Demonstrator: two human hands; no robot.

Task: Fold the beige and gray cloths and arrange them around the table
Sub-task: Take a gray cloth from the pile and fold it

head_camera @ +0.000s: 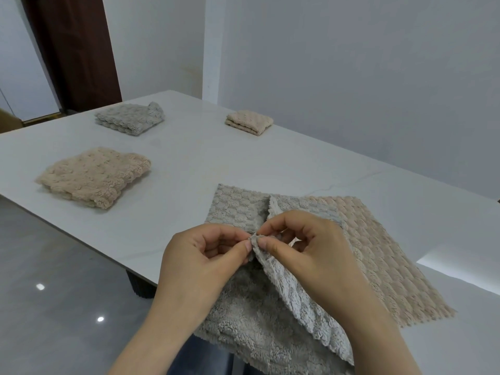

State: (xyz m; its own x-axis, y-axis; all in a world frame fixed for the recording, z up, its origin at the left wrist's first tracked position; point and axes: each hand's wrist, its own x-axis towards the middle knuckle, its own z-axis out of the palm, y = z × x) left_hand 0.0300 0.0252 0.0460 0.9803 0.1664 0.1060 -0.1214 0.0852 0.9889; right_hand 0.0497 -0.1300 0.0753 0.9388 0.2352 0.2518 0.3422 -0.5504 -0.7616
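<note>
Head view. White desk (pixel 243 158) fills the middle of the frame, running from upper left to lower right.

Open gray cloth (pixel 243 326): lower centre, lying on the desk with its near part hanging over the desk edge. One flap is raised and ends in a corner at frame centre.

Flat beige cloth (pixel 384 255): right of centre, spread on the desk, partly under the gray one.

Right hand (pixel 305 247) and left hand (pixel 200 261): lower centre, meeting over the gray cloth. Fingers (pixel 266 243) of both hands are curled. Thumb and forefinger of each pinch the same raised gray corner from opposite sides, tips nearly touching.

Near folded beige cloth (pixel 92 177): left of frame, on the desk.

Folded gray cloth (pixel 130 119): upper left.

Far folded beige cloth (pixel 249 122): upper centre, well apart from the others.
</note>
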